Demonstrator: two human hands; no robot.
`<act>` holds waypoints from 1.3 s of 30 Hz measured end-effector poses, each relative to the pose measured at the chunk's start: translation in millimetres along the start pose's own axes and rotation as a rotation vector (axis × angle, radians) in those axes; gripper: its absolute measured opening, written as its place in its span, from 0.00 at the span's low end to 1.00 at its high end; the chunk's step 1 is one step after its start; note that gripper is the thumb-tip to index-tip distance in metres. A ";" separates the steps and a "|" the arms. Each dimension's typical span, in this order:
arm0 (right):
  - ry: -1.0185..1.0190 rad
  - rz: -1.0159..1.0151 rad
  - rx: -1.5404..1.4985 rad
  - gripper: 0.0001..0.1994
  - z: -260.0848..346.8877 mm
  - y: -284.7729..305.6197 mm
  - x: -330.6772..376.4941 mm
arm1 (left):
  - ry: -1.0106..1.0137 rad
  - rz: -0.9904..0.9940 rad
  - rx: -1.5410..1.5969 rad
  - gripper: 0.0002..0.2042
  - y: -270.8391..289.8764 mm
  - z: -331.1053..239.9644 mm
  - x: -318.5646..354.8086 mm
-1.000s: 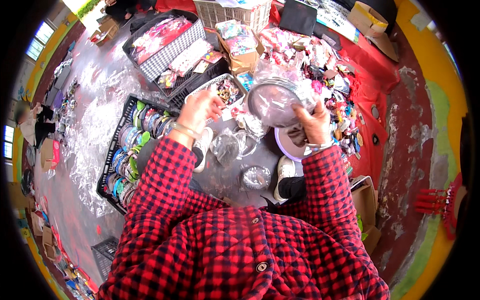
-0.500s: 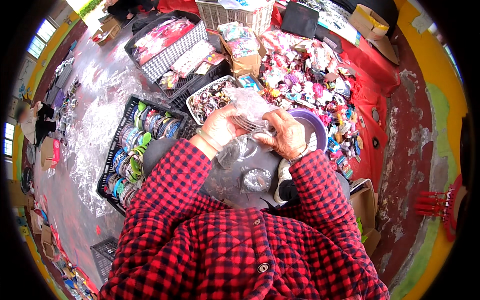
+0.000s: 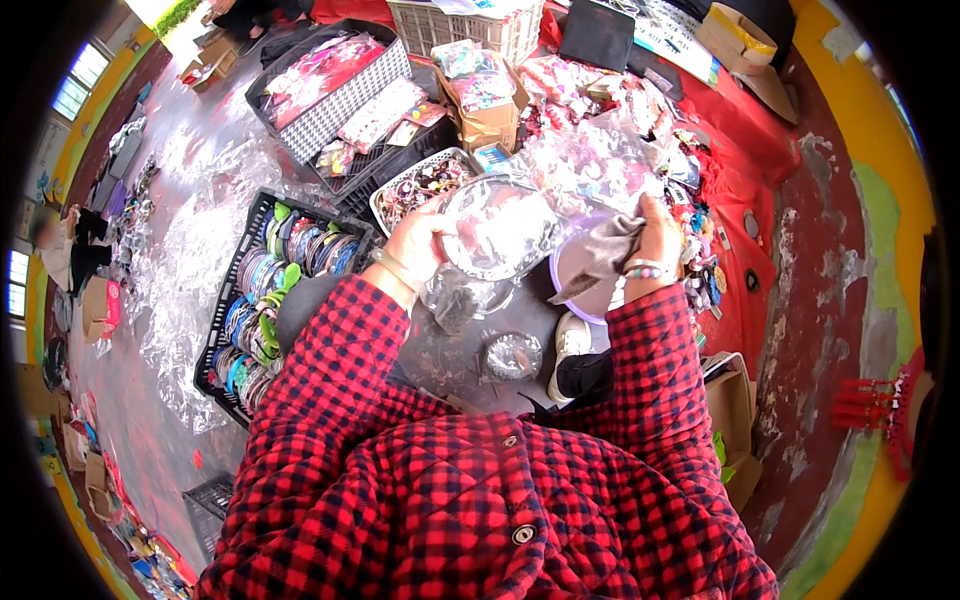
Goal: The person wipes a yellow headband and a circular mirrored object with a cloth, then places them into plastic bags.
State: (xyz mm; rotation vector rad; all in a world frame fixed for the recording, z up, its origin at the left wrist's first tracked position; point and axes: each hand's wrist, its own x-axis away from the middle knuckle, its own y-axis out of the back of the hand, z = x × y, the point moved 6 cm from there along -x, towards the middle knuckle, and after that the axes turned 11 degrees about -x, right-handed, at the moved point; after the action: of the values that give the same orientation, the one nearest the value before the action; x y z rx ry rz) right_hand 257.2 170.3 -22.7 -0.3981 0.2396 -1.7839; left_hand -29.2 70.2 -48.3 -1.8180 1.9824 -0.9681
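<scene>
My left hand [image 3: 418,243] is closed on the edge of a round stack of thin hoops [image 3: 497,270] wrapped in shiny clear plastic. Off to its right, my right hand [image 3: 660,240] is closed around a limp grey-brown cloth [image 3: 605,262], which hangs in front of a purple-rimmed basin [image 3: 562,290]. Crumpled clear plastic [image 3: 590,165] spreads between the two hands; whether my right fingers also hold it, I cannot tell. Below, a crumpled dark grey bundle [image 3: 452,312] and a small plastic-wrapped roll [image 3: 513,356] lie near my shoe [image 3: 572,345].
On the left, a black crate [image 3: 213,345] holds rows of coloured hoops. A white basket [image 3: 385,208] of small accessories, a cardboard box [image 3: 487,125] and a patterned bin [image 3: 345,108] stand ahead. Loose accessories [image 3: 560,85] cover the red cloth [image 3: 745,290] to the right.
My hands have moved apart, the right one further right with the grey-brown cloth now showing in it. The plastic-wrapped stack has turned to show its round face.
</scene>
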 end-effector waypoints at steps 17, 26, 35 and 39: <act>-0.253 0.468 -0.006 0.14 -56.0 -50.6 39.1 | -0.307 -0.014 -0.065 0.31 -38.1 -24.4 13.5; -0.390 0.700 0.029 0.08 -45.0 -63.8 50.5 | -0.196 0.055 -0.205 0.28 -40.1 -24.0 7.7; -0.174 0.921 0.414 0.14 -52.0 -68.3 59.6 | -0.202 0.024 0.005 0.18 -43.3 -19.7 8.7; -0.211 0.881 0.308 0.14 -54.8 -67.4 57.3 | -0.180 -0.047 0.055 0.17 -38.8 -18.3 5.4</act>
State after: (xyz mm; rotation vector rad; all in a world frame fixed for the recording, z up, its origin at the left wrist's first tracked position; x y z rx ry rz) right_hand 163.3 128.9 -40.3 -0.2014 -0.0221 -0.8817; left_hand -11.5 70.9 -8.9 -1.8588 1.7971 -0.8310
